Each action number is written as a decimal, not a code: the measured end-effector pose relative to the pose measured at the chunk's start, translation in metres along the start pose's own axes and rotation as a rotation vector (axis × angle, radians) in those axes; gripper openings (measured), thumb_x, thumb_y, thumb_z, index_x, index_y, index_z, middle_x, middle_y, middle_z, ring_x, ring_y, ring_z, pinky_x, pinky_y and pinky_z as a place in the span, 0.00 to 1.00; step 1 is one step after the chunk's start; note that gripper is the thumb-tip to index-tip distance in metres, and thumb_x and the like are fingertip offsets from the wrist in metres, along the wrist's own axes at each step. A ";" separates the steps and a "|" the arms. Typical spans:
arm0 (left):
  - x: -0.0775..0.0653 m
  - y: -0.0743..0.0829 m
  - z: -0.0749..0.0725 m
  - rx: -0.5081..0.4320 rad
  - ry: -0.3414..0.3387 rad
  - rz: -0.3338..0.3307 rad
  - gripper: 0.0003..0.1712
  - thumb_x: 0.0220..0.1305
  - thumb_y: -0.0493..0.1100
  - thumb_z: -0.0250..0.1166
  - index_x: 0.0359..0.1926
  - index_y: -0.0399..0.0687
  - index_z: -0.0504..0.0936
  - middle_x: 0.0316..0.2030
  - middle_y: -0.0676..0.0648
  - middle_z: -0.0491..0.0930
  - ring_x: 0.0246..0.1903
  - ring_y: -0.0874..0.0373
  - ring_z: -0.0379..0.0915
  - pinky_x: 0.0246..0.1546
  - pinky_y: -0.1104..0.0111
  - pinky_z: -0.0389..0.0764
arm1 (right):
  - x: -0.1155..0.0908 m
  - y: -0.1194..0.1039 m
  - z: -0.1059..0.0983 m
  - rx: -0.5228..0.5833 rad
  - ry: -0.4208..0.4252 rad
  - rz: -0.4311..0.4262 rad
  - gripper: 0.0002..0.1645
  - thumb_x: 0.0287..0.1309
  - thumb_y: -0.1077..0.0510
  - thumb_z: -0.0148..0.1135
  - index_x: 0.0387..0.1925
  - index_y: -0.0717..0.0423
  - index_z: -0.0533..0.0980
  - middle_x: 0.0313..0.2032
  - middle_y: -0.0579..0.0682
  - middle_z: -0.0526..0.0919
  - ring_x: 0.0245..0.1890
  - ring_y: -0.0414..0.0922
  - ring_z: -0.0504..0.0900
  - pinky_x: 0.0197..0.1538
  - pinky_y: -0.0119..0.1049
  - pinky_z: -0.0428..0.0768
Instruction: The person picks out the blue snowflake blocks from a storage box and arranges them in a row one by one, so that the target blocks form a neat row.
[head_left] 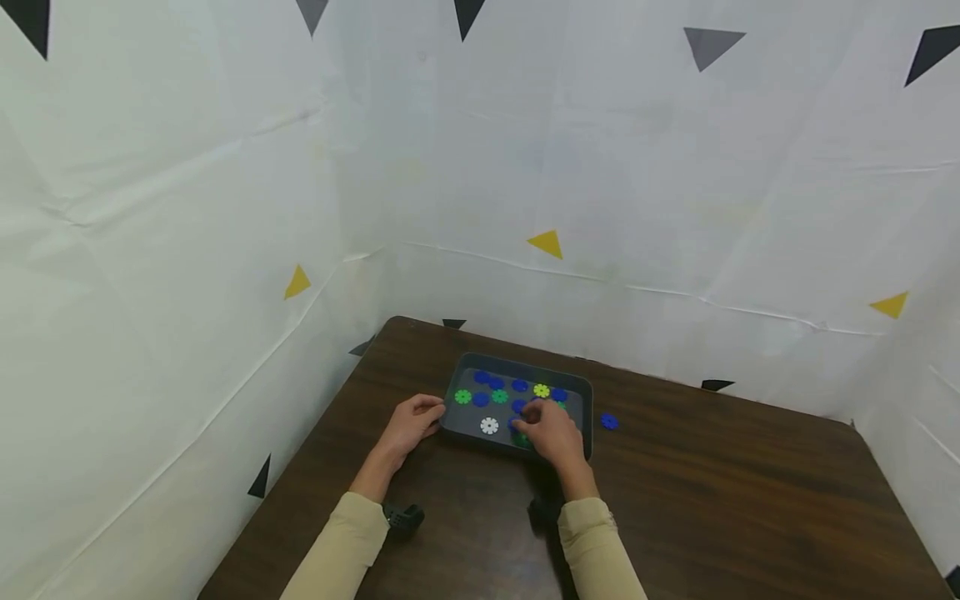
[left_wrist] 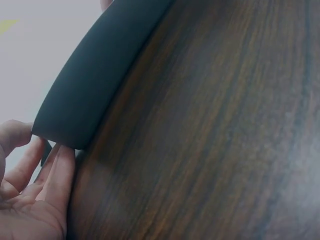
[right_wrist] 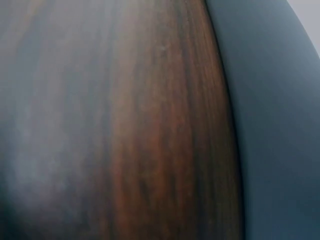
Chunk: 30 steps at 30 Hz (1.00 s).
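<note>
A dark grey tray [head_left: 471, 423] holds several notched plastic discs, among them a white disc [head_left: 489, 426], a yellow disc [head_left: 542, 390], a light green disc [head_left: 462, 397] and a blue disc [head_left: 481, 400]. At the tray's near left corner my left hand [head_left: 408, 425] holds on, thumb at the rim and fingers against the side, as the left wrist view shows. My right hand [head_left: 553, 432] is over the tray's right part, fingers bent down among blue and green discs. Whether it pinches one of them I cannot tell. The right wrist view has no hand, only table and tray wall [right_wrist: 280, 130].
One blue disc [head_left: 610, 421] lies on the brown wooden table [head_left: 720, 483], just right of the tray. White sheeting [head_left: 637, 167] with coloured triangles hangs behind the table and along its left side.
</note>
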<state>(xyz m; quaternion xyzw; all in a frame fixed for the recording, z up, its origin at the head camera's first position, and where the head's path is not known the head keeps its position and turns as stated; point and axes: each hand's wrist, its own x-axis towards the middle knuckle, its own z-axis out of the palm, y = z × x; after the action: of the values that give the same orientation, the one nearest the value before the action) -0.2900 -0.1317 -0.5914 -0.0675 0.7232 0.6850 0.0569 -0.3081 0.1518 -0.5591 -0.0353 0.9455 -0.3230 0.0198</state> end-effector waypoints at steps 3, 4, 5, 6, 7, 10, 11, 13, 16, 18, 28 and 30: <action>0.001 0.000 -0.001 0.003 -0.005 -0.009 0.21 0.80 0.47 0.65 0.65 0.38 0.80 0.62 0.36 0.83 0.63 0.46 0.82 0.69 0.50 0.82 | 0.000 0.000 0.000 -0.005 0.003 0.015 0.21 0.64 0.43 0.77 0.52 0.50 0.87 0.47 0.49 0.90 0.46 0.50 0.86 0.52 0.58 0.85; 0.001 0.000 -0.002 0.004 -0.007 -0.009 0.21 0.80 0.47 0.64 0.65 0.38 0.80 0.62 0.36 0.82 0.63 0.46 0.82 0.69 0.50 0.82 | 0.000 0.000 0.000 -0.006 0.005 0.022 0.21 0.64 0.43 0.77 0.51 0.50 0.87 0.46 0.49 0.90 0.46 0.49 0.86 0.52 0.57 0.85; 0.001 0.000 -0.002 0.002 -0.012 -0.009 0.22 0.80 0.47 0.64 0.65 0.38 0.80 0.62 0.36 0.82 0.63 0.46 0.81 0.69 0.50 0.82 | 0.000 0.000 0.000 -0.009 0.007 0.026 0.21 0.64 0.42 0.78 0.50 0.50 0.87 0.46 0.49 0.90 0.45 0.49 0.86 0.52 0.57 0.85; 0.002 0.001 -0.003 0.000 -0.015 -0.005 0.22 0.80 0.47 0.64 0.65 0.38 0.80 0.63 0.36 0.82 0.63 0.46 0.81 0.69 0.50 0.82 | 0.001 0.000 0.000 -0.014 0.011 0.027 0.21 0.63 0.42 0.78 0.50 0.49 0.87 0.45 0.48 0.90 0.45 0.49 0.87 0.52 0.57 0.85; 0.002 0.002 -0.003 -0.001 -0.015 -0.003 0.22 0.80 0.47 0.64 0.65 0.38 0.80 0.62 0.36 0.82 0.63 0.46 0.81 0.69 0.50 0.82 | 0.001 0.000 0.000 -0.019 0.012 0.024 0.21 0.63 0.41 0.78 0.49 0.50 0.86 0.45 0.48 0.90 0.45 0.49 0.87 0.51 0.57 0.85; 0.003 0.004 -0.004 0.003 -0.005 0.004 0.21 0.80 0.47 0.65 0.64 0.38 0.80 0.62 0.37 0.83 0.62 0.46 0.82 0.69 0.50 0.82 | 0.003 0.000 0.000 -0.035 0.008 0.005 0.24 0.62 0.40 0.79 0.49 0.51 0.86 0.43 0.48 0.90 0.43 0.49 0.86 0.50 0.58 0.85; 0.003 0.003 -0.004 0.003 -0.004 0.002 0.21 0.80 0.47 0.65 0.64 0.39 0.81 0.62 0.37 0.83 0.63 0.47 0.82 0.69 0.49 0.82 | 0.003 0.000 0.001 -0.045 0.005 0.000 0.24 0.61 0.39 0.79 0.49 0.51 0.86 0.43 0.48 0.90 0.43 0.48 0.86 0.50 0.58 0.85; 0.003 0.003 -0.004 0.009 -0.007 0.001 0.21 0.80 0.47 0.65 0.64 0.39 0.81 0.62 0.37 0.83 0.63 0.46 0.82 0.69 0.49 0.82 | 0.003 0.000 0.002 -0.064 -0.003 -0.001 0.25 0.61 0.38 0.79 0.49 0.51 0.85 0.42 0.47 0.89 0.41 0.47 0.85 0.49 0.57 0.85; 0.002 0.001 -0.004 0.010 -0.024 -0.001 0.22 0.80 0.47 0.64 0.65 0.38 0.80 0.63 0.36 0.82 0.64 0.45 0.81 0.69 0.49 0.82 | 0.002 0.001 0.003 -0.087 -0.008 0.016 0.25 0.60 0.38 0.79 0.49 0.50 0.85 0.41 0.46 0.88 0.40 0.46 0.84 0.48 0.55 0.85; 0.002 0.000 -0.004 0.009 -0.032 0.002 0.22 0.80 0.47 0.64 0.65 0.37 0.80 0.63 0.35 0.82 0.64 0.45 0.81 0.69 0.49 0.82 | 0.001 0.001 0.004 -0.094 -0.011 0.016 0.24 0.61 0.39 0.79 0.48 0.50 0.84 0.40 0.46 0.87 0.39 0.46 0.83 0.47 0.55 0.84; 0.000 -0.005 -0.005 0.016 -0.030 0.011 0.21 0.80 0.47 0.65 0.64 0.38 0.80 0.62 0.37 0.83 0.63 0.46 0.82 0.69 0.48 0.82 | -0.001 0.001 0.006 -0.058 -0.016 -0.007 0.20 0.64 0.45 0.78 0.48 0.52 0.82 0.41 0.47 0.87 0.39 0.47 0.82 0.48 0.55 0.83; 0.001 -0.004 -0.005 0.015 -0.035 0.019 0.21 0.80 0.47 0.64 0.64 0.38 0.80 0.62 0.37 0.83 0.63 0.45 0.82 0.69 0.47 0.81 | 0.000 0.000 0.004 -0.061 -0.011 -0.011 0.20 0.65 0.47 0.78 0.50 0.52 0.82 0.42 0.48 0.87 0.41 0.47 0.83 0.51 0.57 0.83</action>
<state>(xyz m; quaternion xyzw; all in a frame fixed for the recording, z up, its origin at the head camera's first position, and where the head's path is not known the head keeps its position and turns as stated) -0.2904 -0.1366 -0.5950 -0.0483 0.7279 0.6810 0.0638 -0.3076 0.1495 -0.5619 -0.0430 0.9546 -0.2938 0.0222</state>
